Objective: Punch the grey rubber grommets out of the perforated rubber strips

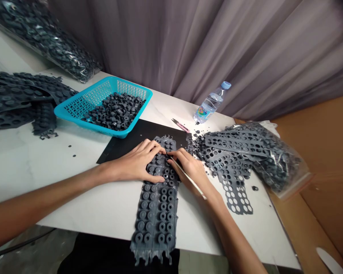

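Note:
A dark grey moulded rubber sheet [154, 205] with rows of round ring-shaped parts lies lengthwise before me, its ragged near end hanging over the table edge. My left hand [143, 161] rests flat on its upper left part, fingers spread and thumb pressing the sheet. My right hand [190, 167] grips a thin, pale, pen-like tool [194, 184], whose dark tip touches the sheet near my left fingertips. Under the sheet's far end is a black mat [122, 146].
A blue basket [103, 131] holds many small rubber parts. Uncut sheets [14, 99] lie left, with a bulging plastic bag [45, 38] behind. Pink snips [180, 125] and a water bottle [211, 102] stand beyond. Punched-out sheets [237, 146] and another filled bag [282, 160] lie right.

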The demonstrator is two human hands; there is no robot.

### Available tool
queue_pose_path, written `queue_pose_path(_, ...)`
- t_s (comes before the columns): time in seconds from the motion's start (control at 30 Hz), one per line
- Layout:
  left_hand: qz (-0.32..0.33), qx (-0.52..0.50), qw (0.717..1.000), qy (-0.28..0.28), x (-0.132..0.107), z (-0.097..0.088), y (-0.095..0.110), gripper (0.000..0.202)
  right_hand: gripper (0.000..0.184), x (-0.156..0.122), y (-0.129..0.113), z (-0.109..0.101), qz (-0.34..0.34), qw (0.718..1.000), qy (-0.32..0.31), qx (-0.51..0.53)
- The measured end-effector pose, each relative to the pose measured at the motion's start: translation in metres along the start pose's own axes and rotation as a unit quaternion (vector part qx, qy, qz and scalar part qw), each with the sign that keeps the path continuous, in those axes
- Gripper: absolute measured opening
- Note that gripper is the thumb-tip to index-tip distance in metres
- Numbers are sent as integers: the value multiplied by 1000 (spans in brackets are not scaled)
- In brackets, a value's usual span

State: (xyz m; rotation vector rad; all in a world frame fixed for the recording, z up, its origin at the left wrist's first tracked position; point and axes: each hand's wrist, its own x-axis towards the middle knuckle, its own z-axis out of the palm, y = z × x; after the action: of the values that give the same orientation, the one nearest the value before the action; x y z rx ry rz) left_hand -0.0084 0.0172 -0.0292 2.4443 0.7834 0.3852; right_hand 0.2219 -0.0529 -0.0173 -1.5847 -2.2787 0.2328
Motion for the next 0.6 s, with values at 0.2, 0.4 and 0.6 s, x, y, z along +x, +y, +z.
queue_pose_path(0.2,-6,9,1000,-7,1,0,1,81,30,3,-2,13,53,996,69,28)
queue_pose_path(0.4,4,-1,1000,-4,0,0,0,75,32,4,30,12,141,968,205,25)
queue_pose_path(0.6,13,-3,1000,11,0,0,0,75,34,-6,56,2,172,966,187,-34)
